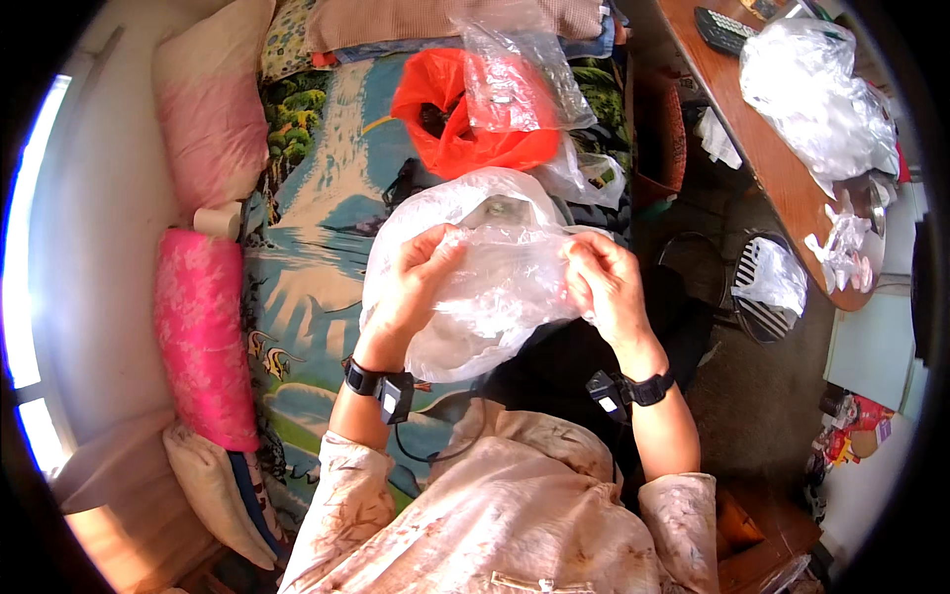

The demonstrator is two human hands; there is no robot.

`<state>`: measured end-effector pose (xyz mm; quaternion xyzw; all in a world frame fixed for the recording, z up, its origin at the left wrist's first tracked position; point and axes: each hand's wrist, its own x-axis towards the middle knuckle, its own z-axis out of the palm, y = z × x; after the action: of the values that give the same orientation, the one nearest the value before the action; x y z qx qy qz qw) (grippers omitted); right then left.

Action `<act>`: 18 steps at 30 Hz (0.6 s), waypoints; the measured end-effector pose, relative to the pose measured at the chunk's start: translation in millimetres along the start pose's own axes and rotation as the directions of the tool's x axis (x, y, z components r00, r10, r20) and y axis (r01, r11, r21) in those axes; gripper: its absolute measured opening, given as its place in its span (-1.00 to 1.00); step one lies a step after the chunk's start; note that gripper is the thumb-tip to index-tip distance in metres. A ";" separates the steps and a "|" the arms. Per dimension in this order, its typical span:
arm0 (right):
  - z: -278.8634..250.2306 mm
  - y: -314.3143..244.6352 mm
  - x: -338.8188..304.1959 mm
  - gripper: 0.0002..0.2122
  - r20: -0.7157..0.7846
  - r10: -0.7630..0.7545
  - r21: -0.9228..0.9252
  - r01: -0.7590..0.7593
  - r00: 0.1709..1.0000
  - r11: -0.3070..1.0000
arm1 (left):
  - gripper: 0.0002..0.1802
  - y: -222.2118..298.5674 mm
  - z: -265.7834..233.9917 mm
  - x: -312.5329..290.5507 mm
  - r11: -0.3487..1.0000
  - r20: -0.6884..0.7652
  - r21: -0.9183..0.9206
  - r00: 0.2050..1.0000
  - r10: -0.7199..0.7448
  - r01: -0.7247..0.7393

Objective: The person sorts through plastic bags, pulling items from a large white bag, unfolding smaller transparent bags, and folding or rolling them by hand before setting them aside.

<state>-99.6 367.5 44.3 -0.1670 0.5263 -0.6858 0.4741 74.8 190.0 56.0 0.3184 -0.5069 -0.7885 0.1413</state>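
Note:
My left hand (424, 277) and my right hand (606, 287) are both closed, fingers pinching the two ends of a clear plastic bag (510, 259). Its upper edge is stretched between them. Behind and under it, a large whitish translucent plastic bag (401, 223) lies bulging over the bed and my lap. Something greenish shows faintly in that bag, too blurred to name. Just beyond lies a red plastic bag (430, 84), opened out, with dark contents I cannot make out. Another clear plastic bag (515, 84) rests over the red one's right side.
The bed has a printed landscape cover (322, 228). Along its left side lie a pink pillow (203, 337), a pale pink cushion (210, 119) and a paper roll (218, 220). At right, a wooden table (693, 40) holds a full plastic bag (811, 89); a striped stool (762, 317) stands below.

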 end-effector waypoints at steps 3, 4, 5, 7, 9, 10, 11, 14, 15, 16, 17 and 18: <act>-16.3 -21.2 -30.4 -0.86 -0.116 -0.062 -0.053 0.056 0.991 0.997 | -0.86 -1.6 -11.5 -0.5 0.965 0.097 -0.248 0.993 -0.068 0.090; -26.6 -26.5 -41.8 -0.86 -0.093 -0.067 0.015 0.068 0.993 0.998 | -0.87 -1.1 -8.1 -2.6 0.950 0.074 -0.300 0.995 -0.066 0.086; -36.8 -31.7 -53.4 -0.86 -0.125 -0.074 0.050 0.081 0.989 0.995 | -0.87 -1.0 -1.8 -0.8 0.937 0.087 -0.341 0.995 -0.049 0.076; -53.1 -41.3 -78.1 -0.85 -0.169 -0.140 0.088 0.156 0.976 0.984 | -0.83 -2.4 7.9 2.2 0.906 0.059 -0.419 0.997 -0.048 0.069; -61.3 -46.7 -99.6 -0.84 -0.260 -0.240 0.040 0.258 0.935 0.965 | -0.69 -18.0 5.7 16.1 0.881 0.095 -0.473 0.995 0.037 0.012; -65.0 -48.4 -109.8 -0.84 -0.308 -0.306 -0.014 0.317 0.901 0.948 | -0.63 -17.1 21.6 18.0 0.867 0.072 -0.497 0.995 0.073 -0.027; -69.0 -46.9 -118.1 -0.84 -0.361 -0.360 -0.083 0.355 0.861 0.931 | -0.54 -29.4 27.8 24.3 0.859 0.153 -0.512 0.985 0.086 0.004; -78.0 -33.1 -138.4 -0.84 -0.482 -0.456 -0.132 0.453 0.748 0.882 | -0.30 -67.9 67.8 7.3 0.787 0.348 -0.499 0.916 -0.202 0.363; -86.3 -25.9 -146.1 -0.84 -0.531 -0.490 -0.179 0.473 0.692 0.863 | -0.27 -77.7 88.9 -2.3 0.810 0.424 -0.433 0.882 -0.205 0.397; -89.0 -18.1 -150.8 -0.87 -0.563 -0.491 -0.194 0.472 0.664 0.860 | -0.23 -87.2 104.0 -11.6 0.827 0.492 -0.378 0.847 -0.201 0.416; -91.3 -12.4 -158.0 -0.84 -0.560 -0.486 -0.232 0.436 0.671 0.869 | -0.29 -89.0 123.5 -16.0 0.812 0.554 -0.334 0.797 -0.241 0.478; -94.1 -6.4 -166.3 -0.80 -0.557 -0.479 -0.267 0.399 0.679 0.877 | -0.46 -85.6 140.4 -22.6 0.834 0.537 -0.265 0.793 -0.289 0.484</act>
<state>-88.9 557.9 58.2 -0.0881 0.6356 -0.7618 0.0893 9.9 340.1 27.8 0.1790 -0.2808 -0.9381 -0.0949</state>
